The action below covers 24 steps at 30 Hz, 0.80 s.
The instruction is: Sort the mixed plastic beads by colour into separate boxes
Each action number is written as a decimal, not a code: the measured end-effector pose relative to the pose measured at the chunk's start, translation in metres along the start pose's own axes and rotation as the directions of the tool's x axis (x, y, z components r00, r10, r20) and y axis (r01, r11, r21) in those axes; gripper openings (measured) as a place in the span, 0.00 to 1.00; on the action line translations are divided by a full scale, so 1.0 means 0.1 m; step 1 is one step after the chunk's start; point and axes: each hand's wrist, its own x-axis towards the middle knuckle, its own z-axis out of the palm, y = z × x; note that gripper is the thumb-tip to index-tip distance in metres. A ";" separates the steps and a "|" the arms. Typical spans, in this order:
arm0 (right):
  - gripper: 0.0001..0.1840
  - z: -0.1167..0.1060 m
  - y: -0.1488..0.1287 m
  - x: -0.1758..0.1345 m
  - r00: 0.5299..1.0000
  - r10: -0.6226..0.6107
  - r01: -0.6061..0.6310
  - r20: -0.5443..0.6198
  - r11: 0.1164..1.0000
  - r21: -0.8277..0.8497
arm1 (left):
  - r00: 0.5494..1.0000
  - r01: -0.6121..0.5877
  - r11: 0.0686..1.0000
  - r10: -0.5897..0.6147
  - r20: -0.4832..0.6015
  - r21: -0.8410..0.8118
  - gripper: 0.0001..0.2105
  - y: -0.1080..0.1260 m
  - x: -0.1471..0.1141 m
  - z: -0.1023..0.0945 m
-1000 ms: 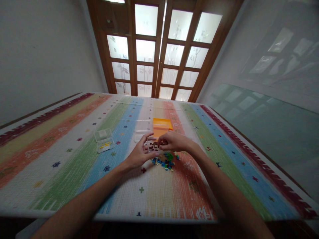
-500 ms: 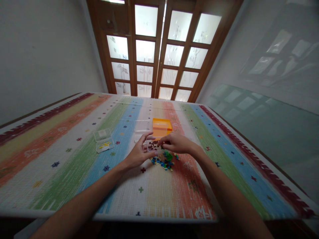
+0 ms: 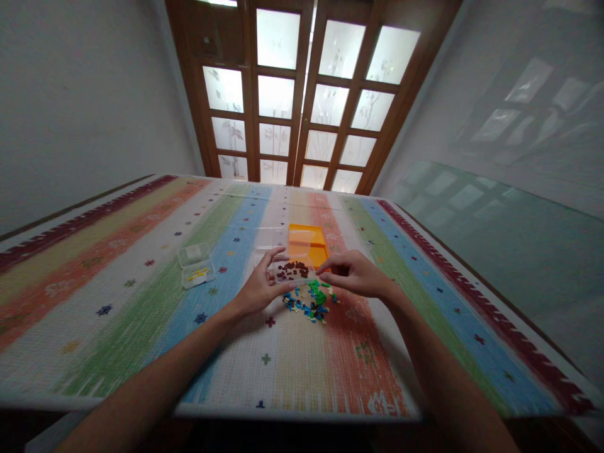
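Note:
My left hand (image 3: 258,284) grips the left side of a clear plastic box (image 3: 279,281), thumb along the near edge and fingers at the far left. Small brown building bricks (image 3: 296,270) lie loose inside the box. My right hand (image 3: 355,273) hovers just beyond the box's right edge. Its index finger and thumb point left, slightly apart, and I see nothing between them; the other fingers are curled. A loose pile of small blue, black and cream bricks (image 3: 311,311) lies on the cloth in front of the box, with green bricks (image 3: 318,292) at its far side.
Behind the box stands an open orange case (image 3: 321,253) with a see-through part over it. To the left, a small open clear box (image 3: 185,280) holds yellow pieces (image 3: 200,274). A striped cloth (image 3: 155,327) covers the table, with wooden glazed doors (image 3: 302,94) beyond.
My right hand has moved right, from above the brown bricks to beside the box, uncovering the bricks and more of the orange case. My left hand stays at the box.

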 end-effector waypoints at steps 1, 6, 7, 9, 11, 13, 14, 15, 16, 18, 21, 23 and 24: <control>0.16 0.02 0.01 -0.01 1.000 0.001 -0.001 0.023 1.000 0.024 | 1.000 -0.001 1.000 0.001 -0.014 0.014 0.39 -0.01 0.00 -0.01; 0.10 0.24 -0.06 0.00 0.978 0.005 0.016 0.211 0.995 -0.100 | 0.999 -0.006 0.999 0.009 -0.053 0.054 0.38 0.02 0.02 -0.05; 0.10 0.30 -0.07 0.01 0.975 0.019 0.019 0.221 0.986 -0.167 | 0.998 -0.006 0.999 0.009 -0.060 0.050 0.38 0.03 0.02 -0.05; 0.11 0.41 -0.09 0.03 0.974 0.055 0.011 0.221 0.958 -0.286 | 0.997 -0.003 0.999 0.006 -0.074 0.035 0.37 0.04 0.02 -0.05; 0.11 0.52 -0.07 0.05 0.973 0.073 0.003 0.217 0.944 -0.330 | 0.997 0.000 1.000 0.002 -0.077 0.028 0.37 0.05 0.02 -0.05; 0.11 0.60 -0.03 0.06 0.974 0.077 -0.002 0.212 0.942 -0.335 | 0.997 -0.004 0.999 0.006 -0.072 0.033 0.37 0.05 0.02 -0.05; 0.11 0.63 -0.01 0.07 0.974 0.077 -0.002 0.211 0.942 -0.334 | 0.998 -0.008 0.999 0.010 -0.068 0.036 0.37 0.04 0.02 -0.06; 0.11 0.65 0.00 0.07 0.974 0.078 -0.003 0.212 0.943 -0.334 | 0.998 -0.011 0.999 0.014 -0.064 0.038 0.37 0.03 0.02 -0.06; 0.11 0.67 0.00 0.07 0.975 0.078 -0.004 0.210 0.943 -0.334 | 0.998 -0.015 0.999 0.017 -0.059 0.039 0.37 0.03 0.03 -0.06; 0.11 0.69 0.00 0.08 0.976 0.088 -0.019 0.199 0.947 -0.322 | 0.998 -0.024 0.999 0.026 -0.055 0.041 0.37 0.01 0.03 -0.07; 0.09 0.71 -0.03 0.09 0.979 0.107 -0.054 0.174 0.957 -0.286 | 0.998 -0.029 0.998 0.032 -0.055 0.048 0.37 0.00 0.03 -0.07; 0.08 0.71 -0.03 0.09 0.982 0.101 -0.059 0.158 0.967 -0.250 | 0.998 -0.025 0.999 0.028 -0.060 0.046 0.37 0.00 0.03 -0.07; 0.08 0.71 -0.03 0.09 0.984 0.093 -0.057 0.154 0.974 -0.218 | 0.998 -0.022 0.999 0.025 -0.060 0.042 0.37 0.01 0.03 -0.06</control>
